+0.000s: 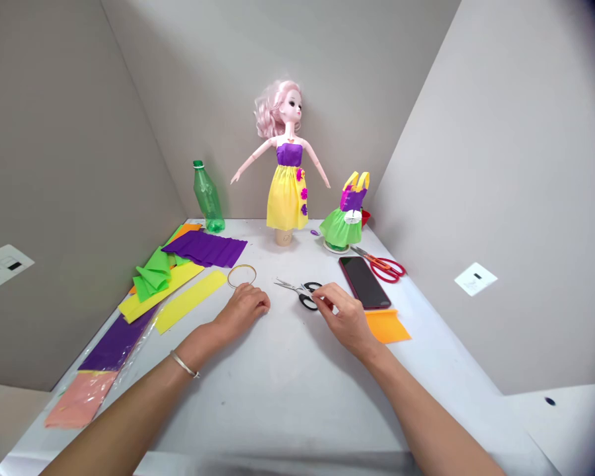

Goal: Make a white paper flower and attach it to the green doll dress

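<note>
Your open right hand (344, 317) just beside the black-handled scissors (305, 293)
Blades point left, toward your relaxed, empty left hand (240, 307).

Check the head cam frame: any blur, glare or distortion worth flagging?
Head view: strong wide-angle bowing, grey walls leaning outward, dark vignette in the top right corner. Lighting is soft and even, with only faint shadows under the left hand and right hand. No obvious motion blur; the small scissors look sharp.
</note>
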